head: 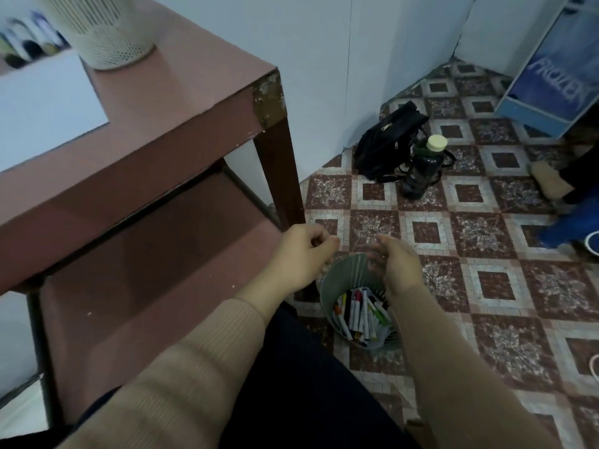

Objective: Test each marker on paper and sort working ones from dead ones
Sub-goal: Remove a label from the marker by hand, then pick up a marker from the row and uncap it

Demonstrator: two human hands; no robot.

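Many markers lie in the bin, long axes mostly near-to-far.

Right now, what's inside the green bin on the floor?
A loose pile of markers in mixed colours lies in the green bin. The right hand hovers over part of the opening, hiding anything beneath it. The bin's bottom under the pile cannot be seen.

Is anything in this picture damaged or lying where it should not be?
Yes. One corner of the table is damaged: its pink coating has flaked off, showing rough brown patches. The markers lie jumbled in the green bin on the floor, but none is spilled.
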